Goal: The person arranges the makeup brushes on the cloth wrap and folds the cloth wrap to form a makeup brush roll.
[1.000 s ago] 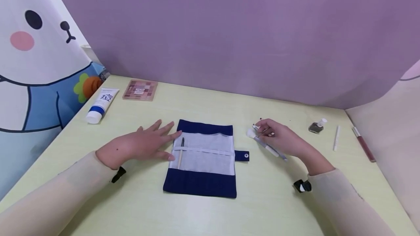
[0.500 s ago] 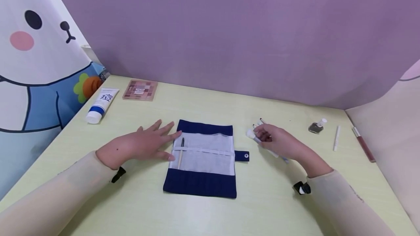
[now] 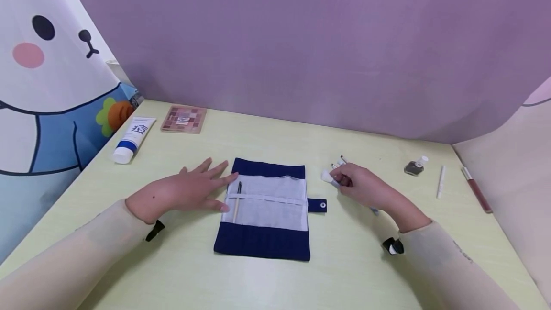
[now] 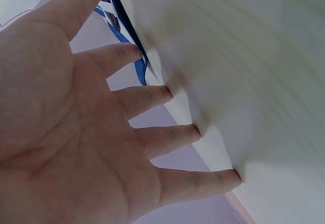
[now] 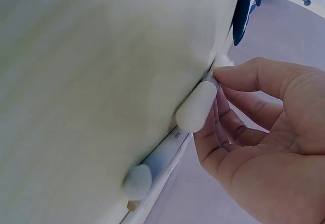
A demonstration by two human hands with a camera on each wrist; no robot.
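A navy fabric brush roll (image 3: 262, 240) with a pale lining lies unfolded mid-table. One slender dark-tipped brush (image 3: 236, 209) is tucked under its elastic band at the left. My left hand (image 3: 189, 190) rests with fingers spread, index finger and thumb at the roll's left edge. To the right of the roll, my right hand (image 3: 363, 183) pinches a white makeup brush (image 5: 197, 109) between thumb and fingers, close behind its fluffy white head (image 3: 327, 176). More brushes (image 5: 165, 155) lie along the table beside it, mostly covered by that hand in the head view.
A white and blue tube (image 3: 134, 138) and a pink palette (image 3: 184, 118) lie at the back left. Toward the right are a small dark bottle (image 3: 415, 166), a white pen-like stick (image 3: 441, 182) and a dark red tube (image 3: 477, 190). A purple curtain (image 3: 301, 47) hangs behind the table.
My right hand has lowered over the brushes, and its thumb and fingers have come together on the white brush, which has shifted slightly left. My left hand stays put.
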